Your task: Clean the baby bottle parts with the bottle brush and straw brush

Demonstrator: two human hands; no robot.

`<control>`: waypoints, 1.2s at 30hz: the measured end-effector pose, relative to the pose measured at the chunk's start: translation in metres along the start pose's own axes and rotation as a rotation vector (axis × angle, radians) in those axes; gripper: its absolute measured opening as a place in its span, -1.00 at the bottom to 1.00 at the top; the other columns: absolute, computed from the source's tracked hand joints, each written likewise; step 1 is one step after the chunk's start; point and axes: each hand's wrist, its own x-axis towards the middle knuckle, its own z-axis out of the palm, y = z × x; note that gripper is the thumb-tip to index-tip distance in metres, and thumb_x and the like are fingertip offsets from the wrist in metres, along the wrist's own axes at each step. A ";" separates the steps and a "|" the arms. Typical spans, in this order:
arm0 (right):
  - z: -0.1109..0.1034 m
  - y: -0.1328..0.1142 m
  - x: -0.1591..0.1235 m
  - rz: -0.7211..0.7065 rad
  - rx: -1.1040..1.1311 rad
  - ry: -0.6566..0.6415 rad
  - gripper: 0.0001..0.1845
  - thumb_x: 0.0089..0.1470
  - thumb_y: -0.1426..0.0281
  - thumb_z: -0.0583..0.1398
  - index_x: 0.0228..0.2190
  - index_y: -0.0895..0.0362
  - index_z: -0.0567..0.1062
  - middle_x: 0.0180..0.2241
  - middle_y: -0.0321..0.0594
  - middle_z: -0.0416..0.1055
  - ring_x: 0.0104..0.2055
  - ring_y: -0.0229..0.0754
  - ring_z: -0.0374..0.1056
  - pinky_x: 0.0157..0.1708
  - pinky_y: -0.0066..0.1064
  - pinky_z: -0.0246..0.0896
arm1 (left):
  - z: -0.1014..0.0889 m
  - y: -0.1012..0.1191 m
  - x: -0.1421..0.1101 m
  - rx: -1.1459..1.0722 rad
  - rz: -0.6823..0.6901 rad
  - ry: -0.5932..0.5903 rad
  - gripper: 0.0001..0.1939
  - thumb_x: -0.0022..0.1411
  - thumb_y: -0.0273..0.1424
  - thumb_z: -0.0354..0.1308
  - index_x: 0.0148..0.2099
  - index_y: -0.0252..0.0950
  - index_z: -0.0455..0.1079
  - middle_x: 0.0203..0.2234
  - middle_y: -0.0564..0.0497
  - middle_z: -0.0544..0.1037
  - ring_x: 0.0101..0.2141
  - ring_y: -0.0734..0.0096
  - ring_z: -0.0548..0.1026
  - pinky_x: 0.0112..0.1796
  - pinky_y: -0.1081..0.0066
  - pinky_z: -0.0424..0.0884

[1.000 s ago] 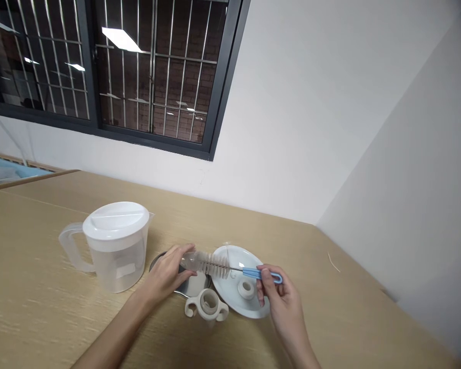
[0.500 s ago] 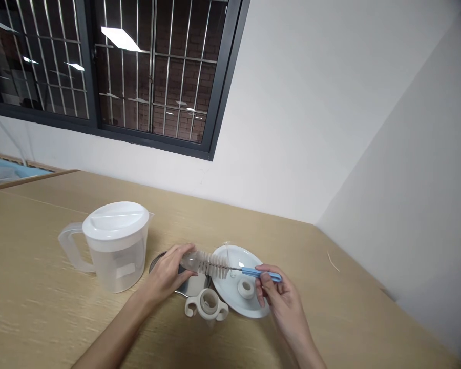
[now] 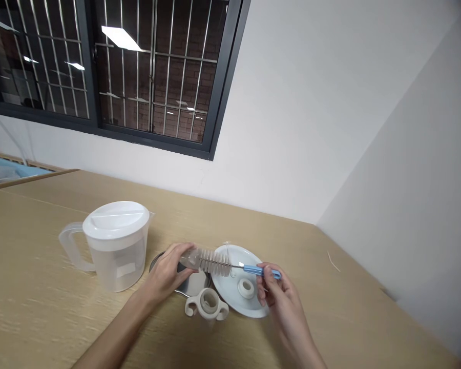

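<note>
My right hand [image 3: 278,287] is closed around the blue handle of a bottle brush [image 3: 215,262], which lies nearly level above the table. Its pale bristles point left, and their far end meets a small see-through, rounded piece [image 3: 190,258]. My left hand [image 3: 169,269] grips that piece from the left, covering much of it, so its kind is unclear. Just below stands a cream-coloured two-handled collar [image 3: 208,302] with a round opening. Under the brush is a white plate [image 3: 230,292] bearing a white ring [image 3: 246,288]. A metal-rimmed tray [image 3: 197,287] sits partly beneath my left hand.
To the left stands a translucent lidded jug [image 3: 117,256] with a handle. A thin pale strip [image 3: 333,261] lies on the wooden table [image 3: 353,307] at right. Behind the table are a white wall [image 3: 284,128] and a barred window [image 3: 153,72].
The brush has shifted slightly right relative to the see-through piece. My right hand's fingers have changed position a little on the handle. My left hand is almost still.
</note>
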 end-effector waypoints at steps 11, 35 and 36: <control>-0.007 -0.003 0.003 -0.053 -0.052 -0.070 -0.63 0.02 0.09 0.31 -0.29 0.14 0.50 -0.56 -0.31 0.35 -0.63 -0.36 0.14 -0.61 -0.52 0.05 | 0.000 0.003 0.001 -0.038 -0.017 -0.022 -0.52 0.25 -0.28 0.20 0.17 -0.16 0.17 -0.03 -0.11 0.48 0.00 0.21 0.46 -0.01 0.21 0.42; -0.009 0.002 0.004 -0.151 -0.113 -0.104 -0.53 -0.01 0.03 0.31 -0.27 0.18 0.50 -0.61 -0.30 0.38 -0.66 -0.33 0.17 -0.61 -0.48 0.06 | 0.001 0.004 0.000 0.021 -0.076 -0.105 -0.49 0.20 -0.29 0.23 0.16 -0.17 0.20 0.01 -0.08 0.50 0.03 0.19 0.47 0.03 0.20 0.41; -0.011 0.003 0.005 -0.150 -0.127 -0.109 -0.52 -0.01 0.01 0.31 -0.28 0.18 0.49 -0.63 -0.30 0.37 -0.67 -0.33 0.16 -0.61 -0.48 0.05 | 0.001 0.004 0.000 0.019 -0.070 -0.103 -0.49 0.19 -0.30 0.24 0.16 -0.17 0.21 0.00 -0.08 0.50 0.02 0.19 0.47 0.02 0.21 0.42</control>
